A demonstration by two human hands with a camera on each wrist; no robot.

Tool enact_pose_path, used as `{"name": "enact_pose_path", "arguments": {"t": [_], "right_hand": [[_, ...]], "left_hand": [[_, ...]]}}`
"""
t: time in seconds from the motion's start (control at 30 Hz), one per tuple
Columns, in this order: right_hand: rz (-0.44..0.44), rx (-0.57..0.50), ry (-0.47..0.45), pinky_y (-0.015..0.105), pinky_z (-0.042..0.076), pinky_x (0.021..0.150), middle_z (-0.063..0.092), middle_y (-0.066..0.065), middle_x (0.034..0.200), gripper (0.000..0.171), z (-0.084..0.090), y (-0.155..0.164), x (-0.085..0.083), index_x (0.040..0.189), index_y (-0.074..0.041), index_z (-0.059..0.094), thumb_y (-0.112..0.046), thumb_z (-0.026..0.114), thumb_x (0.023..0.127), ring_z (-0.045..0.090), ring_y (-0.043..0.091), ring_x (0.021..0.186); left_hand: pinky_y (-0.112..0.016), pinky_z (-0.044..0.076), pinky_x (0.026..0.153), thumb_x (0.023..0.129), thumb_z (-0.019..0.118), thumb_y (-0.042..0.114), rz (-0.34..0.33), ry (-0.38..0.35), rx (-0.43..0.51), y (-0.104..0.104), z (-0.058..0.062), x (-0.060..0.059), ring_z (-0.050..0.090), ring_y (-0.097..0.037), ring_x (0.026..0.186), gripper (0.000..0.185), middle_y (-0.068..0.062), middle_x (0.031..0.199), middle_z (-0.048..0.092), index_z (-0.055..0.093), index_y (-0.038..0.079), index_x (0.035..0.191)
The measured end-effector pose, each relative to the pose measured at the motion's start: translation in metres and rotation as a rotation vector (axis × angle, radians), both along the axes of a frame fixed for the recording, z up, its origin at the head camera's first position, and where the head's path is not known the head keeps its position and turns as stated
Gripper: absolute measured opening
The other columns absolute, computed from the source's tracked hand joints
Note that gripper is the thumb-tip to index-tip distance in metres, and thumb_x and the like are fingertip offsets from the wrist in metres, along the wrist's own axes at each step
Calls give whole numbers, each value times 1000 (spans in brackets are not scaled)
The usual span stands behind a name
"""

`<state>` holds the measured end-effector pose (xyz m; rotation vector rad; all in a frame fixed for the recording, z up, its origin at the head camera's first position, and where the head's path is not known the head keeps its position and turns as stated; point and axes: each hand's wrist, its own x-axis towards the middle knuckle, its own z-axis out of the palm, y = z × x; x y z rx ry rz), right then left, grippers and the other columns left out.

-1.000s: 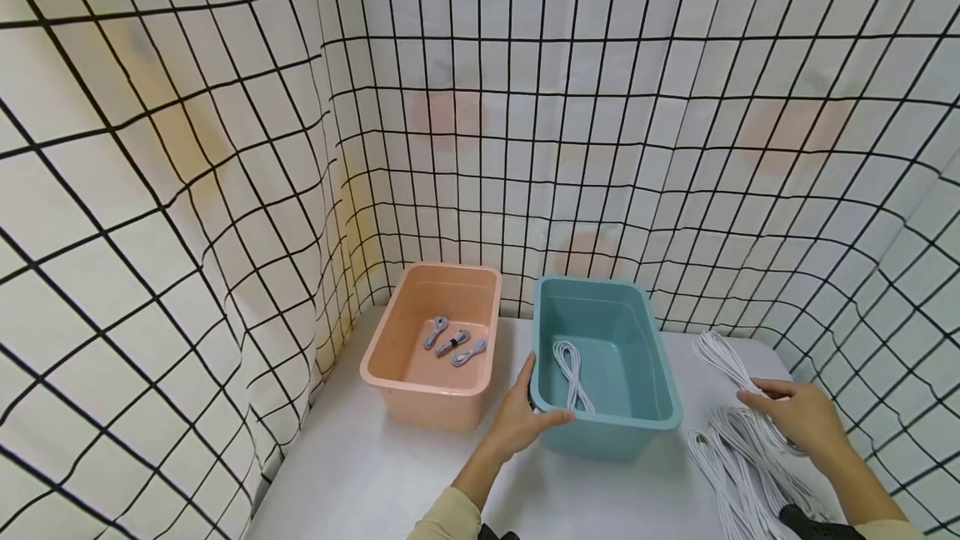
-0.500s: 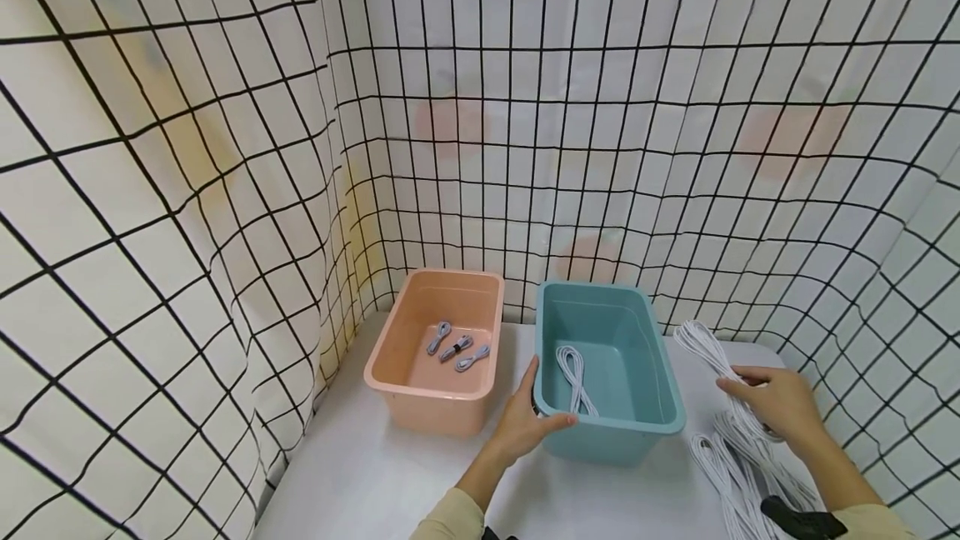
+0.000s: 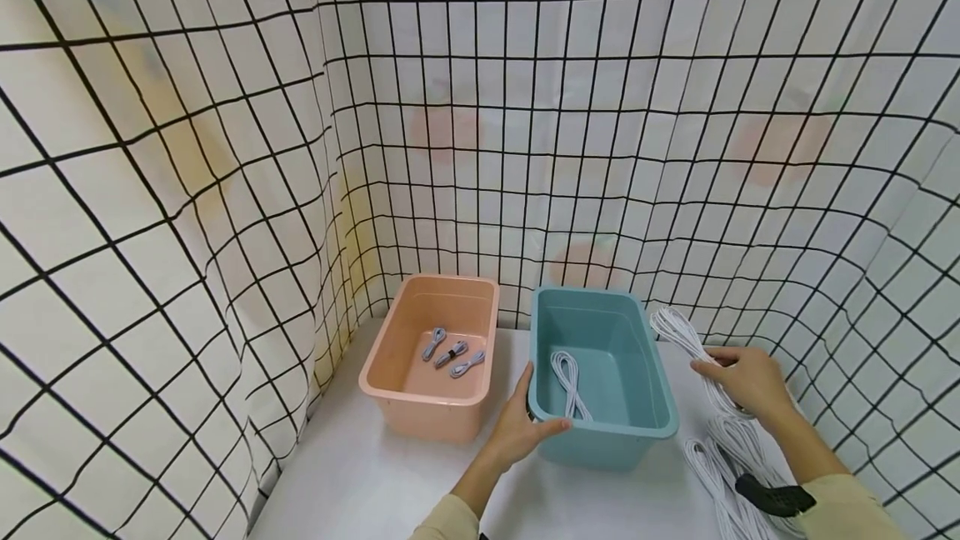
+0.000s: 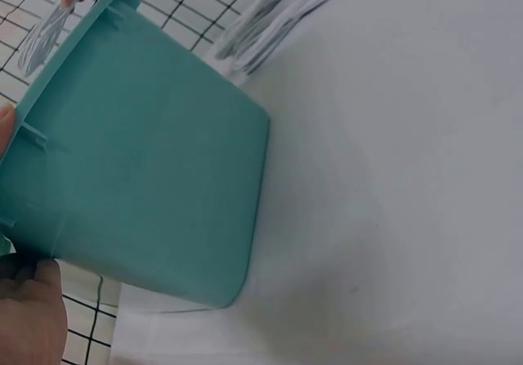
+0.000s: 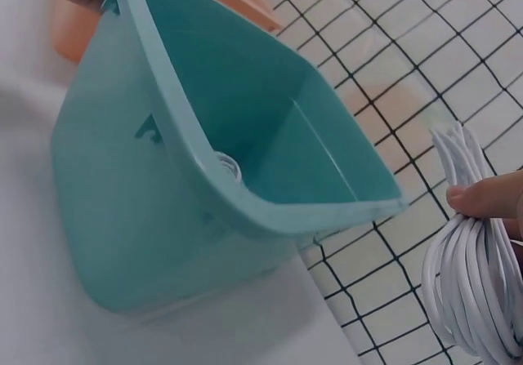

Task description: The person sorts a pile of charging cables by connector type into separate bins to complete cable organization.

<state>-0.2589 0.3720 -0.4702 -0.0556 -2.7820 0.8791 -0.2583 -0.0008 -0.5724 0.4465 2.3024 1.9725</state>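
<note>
Step in hand, as it seems: sorting white cords into the teal bin (image 3: 660, 415). Right hand (image 3: 738, 379) pinching one cord bundle (image 3: 678, 333), fingers curled round it, lifted just right of the bin; more white cords (image 3: 720, 465) lying on the tabletop (image 3: 360, 473) below and behind that hand. Left hand (image 3: 525, 423) gripping the bin's near left corner, thumb over the rim. One cord (image 3: 568, 382) already inside, just right of that thumb. Pink bin (image 3: 420, 394) with grey cords (image 3: 452, 351) further left. Next, probably: carry the bundle left over the rim, lower, release; keep the bin steady.
</note>
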Motion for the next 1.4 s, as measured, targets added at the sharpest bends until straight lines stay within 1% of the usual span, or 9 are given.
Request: {"name": "enact_pose_path", "arguments": {"t": [0.1, 0.2, 0.37, 0.5, 0.67, 0.9, 1.03, 1.23, 1.4], "right_hand": [[13, -10, 13, 53, 57, 70, 65, 33, 117, 66, -1, -8, -7, 131, 11, 64, -44, 74, 96, 64, 47, 97], [18, -12, 26, 49, 58, 67, 67, 31, 113, 62, -1, -16, -12, 129, 12, 64, -38, 76, 95, 65, 43, 93], [35, -24, 34, 45, 58, 65, 68, 30, 110, 58, 4, -31, -19, 128, 12, 65, -34, 77, 95, 67, 39, 89], [50, -48, 37, 49, 60, 70, 69, 30, 111, 54, 7, -44, -25, 126, 12, 66, -30, 76, 95, 67, 40, 92], [51, -48, 36, 53, 58, 73, 69, 30, 110, 51, 10, -58, -33, 124, 12, 67, -28, 76, 94, 66, 43, 95], [56, -38, 24, 47, 57, 69, 71, 25, 105, 46, 14, -75, -42, 121, 10, 71, -27, 77, 93, 67, 38, 90], [45, -45, 9, 45, 57, 67, 72, 24, 104, 46, 13, -83, -46, 120, 9, 72, -27, 78, 93, 68, 36, 88], [63, -45, -14, 46, 59, 69, 72, 24, 106, 44, 8, -92, -49, 120, 9, 72, -26, 78, 93, 69, 36, 89], [60, -34, -12, 51, 58, 73, 72, 27, 109, 45, 10, -98, -50, 120, 10, 71, -26, 77, 94, 69, 40, 92]], "left_hand": [[-55, 39, 111, 82, 89, 39, 2, 0, -1, -1, 0, 1, 40, -31, 145, 115, -6, 167, 30, 15, 22, 168], [-54, 40, 111, 82, 89, 40, 0, 0, -17, 0, 0, 1, 40, -32, 144, 115, -5, 166, 31, 14, 23, 168], [-55, 40, 111, 82, 89, 38, -7, -6, -20, 2, 1, 4, 41, -32, 144, 114, -6, 166, 32, 15, 24, 168], [-54, 41, 110, 82, 89, 37, -11, -9, -9, 3, 0, 5, 41, -34, 144, 114, -4, 166, 32, 15, 26, 168], [-54, 42, 110, 82, 89, 37, -7, -11, -1, 3, -1, 4, 41, -35, 144, 114, -3, 166, 31, 16, 26, 168], [-55, 42, 109, 82, 89, 39, 9, -6, -6, 0, -1, 1, 42, -36, 143, 113, -3, 165, 34, 16, 26, 168], [-55, 41, 110, 82, 89, 39, 18, -22, -8, 0, -1, 0, 42, -33, 144, 113, -1, 166, 32, 16, 28, 167], [-55, 41, 110, 82, 89, 38, 29, -42, -15, -1, 0, 0, 42, -30, 144, 112, -2, 166, 32, 17, 27, 167], [-52, 42, 110, 81, 90, 39, 33, -39, -19, 0, 0, 0, 42, -28, 143, 113, 0, 165, 32, 17, 27, 167]]}}
